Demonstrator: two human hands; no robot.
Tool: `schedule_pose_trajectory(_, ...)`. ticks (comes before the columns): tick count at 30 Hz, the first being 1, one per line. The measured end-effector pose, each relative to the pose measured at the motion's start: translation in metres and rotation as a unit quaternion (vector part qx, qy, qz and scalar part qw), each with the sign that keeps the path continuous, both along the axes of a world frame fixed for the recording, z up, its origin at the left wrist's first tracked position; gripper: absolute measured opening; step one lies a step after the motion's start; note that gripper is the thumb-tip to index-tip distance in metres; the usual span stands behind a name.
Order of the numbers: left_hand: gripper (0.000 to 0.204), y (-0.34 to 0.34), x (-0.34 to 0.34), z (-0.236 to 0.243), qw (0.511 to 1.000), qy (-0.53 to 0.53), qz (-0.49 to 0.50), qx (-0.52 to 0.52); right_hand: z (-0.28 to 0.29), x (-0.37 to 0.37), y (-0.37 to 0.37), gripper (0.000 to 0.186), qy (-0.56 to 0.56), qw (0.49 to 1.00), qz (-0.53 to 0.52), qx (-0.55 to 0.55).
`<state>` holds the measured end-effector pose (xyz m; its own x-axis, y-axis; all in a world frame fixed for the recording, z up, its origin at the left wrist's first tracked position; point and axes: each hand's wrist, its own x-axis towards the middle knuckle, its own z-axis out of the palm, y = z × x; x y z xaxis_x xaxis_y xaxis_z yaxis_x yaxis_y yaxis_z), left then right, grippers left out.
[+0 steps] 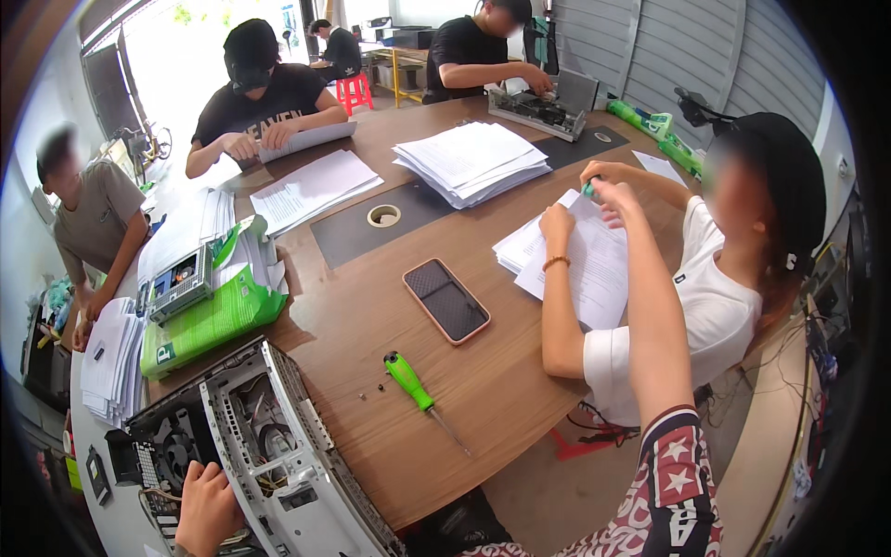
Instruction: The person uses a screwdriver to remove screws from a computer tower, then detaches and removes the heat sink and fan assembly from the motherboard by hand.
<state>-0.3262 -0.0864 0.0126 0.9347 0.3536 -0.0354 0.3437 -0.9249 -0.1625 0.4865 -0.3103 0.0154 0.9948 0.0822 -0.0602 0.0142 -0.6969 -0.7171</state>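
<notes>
Left hand low at the near edge, palm down, fingers curled over the rim of an opened desktop computer case, gripping its metal frame; fan and loose wires visible inside, just ahead of the fingers. Right hand stretched far forward and up, well apart from the left, arm in a red patterned sleeve with white stars; fingers bent near a small green object at the hands of a seated person in a white shirt; cannot tell whether the right hand holds it or only touches it. Below that hand, loose white sheets spread on the brown wooden table, under the seated person's forearm. Between the two hands, a green-handled screwdriver lying flat on the table, untouched, with a few tiny screws just to its left. Further ahead of the screwdriver, a phone in an orange case, face up. Ahead of the left hand, a green packet of paper with a small electronic part resting on top. Left of the right hand, a thick stack of white paper. Beyond everything, at the far side of the table, other people bent over papers and another opened machine.
</notes>
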Motion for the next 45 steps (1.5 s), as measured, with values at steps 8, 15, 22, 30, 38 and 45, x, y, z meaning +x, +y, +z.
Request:
schedule_pose_trajectory(8,0.026,0.003,0.02,0.023,0.995,0.06,0.036,-0.074,-0.01,0.006,0.0,0.071,-0.164,0.972,-0.16,0.059)
schedule_pose_trajectory(15,0.035,-0.003,0.029,0.034,0.99,0.074,0.058,-0.106,0.044,-0.186,0.052,0.028,-0.316,0.908,0.103,0.254)
schedule_pose_trajectory(22,0.031,0.007,0.024,0.027,0.992,0.074,-0.051,-0.094,0.021,-0.374,0.036,0.017,-0.261,0.861,0.381,0.214)
schedule_pose_trajectory(30,0.03,0.013,0.017,0.011,0.993,0.038,-0.115,0.0,0.015,-0.452,0.059,0.02,-0.199,0.846,0.477,0.128)
schedule_pose_trajectory(38,0.01,0.012,0.012,0.014,0.988,0.107,-0.106,0.024,-0.017,-0.472,0.136,0.02,-0.296,0.803,0.481,0.191)
schedule_pose_trajectory(45,0.015,0.013,0.008,0.011,0.993,0.067,-0.1,0.013,-0.045,-0.468,0.154,0.026,-0.356,0.799,0.438,0.209)
